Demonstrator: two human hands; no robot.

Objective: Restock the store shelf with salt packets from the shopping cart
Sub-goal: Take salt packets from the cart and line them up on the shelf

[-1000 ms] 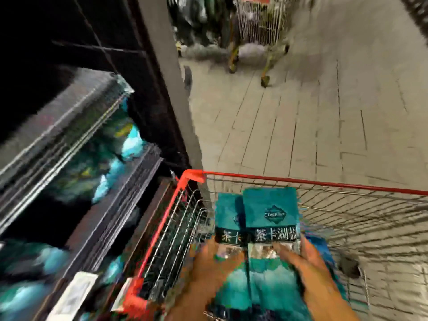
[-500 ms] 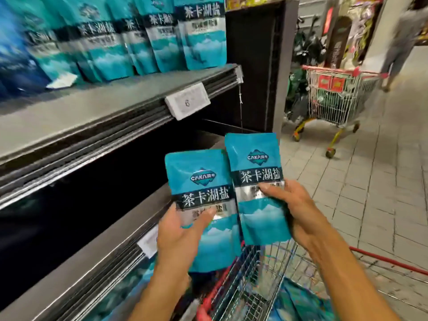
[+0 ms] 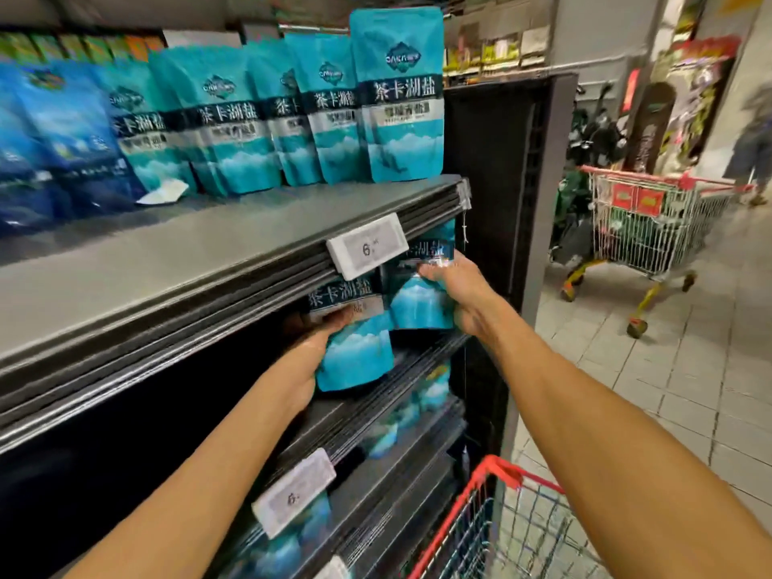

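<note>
Two salt packets are going into the shelf at this moment, one in each hand. At the bottom of the frame, right of centre, the shopping cart (image 3: 480, 495) is showing its red rim, just beside the shelf unit, and both forearms are reaching over it.

In the middle of the frame the left hand (image 3: 311, 353) is gripping the lower packet (image 3: 355, 348) from its left side, thumb curled over the front. The right hand (image 3: 459, 286) is pinching the upper packet (image 3: 422, 286) at its right edge, fingers bent over the label. Both packets are upright and touching at their inner edges.

To do this step well, I think the packets should be going in low and straight, because their tops are already hiding behind the front lip of the upper shelf (image 3: 209, 252) and its price tag (image 3: 365, 246). The dark opening under this lip is looking low, so tilting the tops backward could be catching there. On the right, the black end panel (image 3: 501, 181) is near the right hand, leaving little side room; to the left the bay seems open.

Farther up, a row of packets (image 3: 292, 110) is standing at the back of the upper shelf, with bare shelf in front. At the far right, another cart (image 3: 651, 227) is standing in the aisle.
</note>
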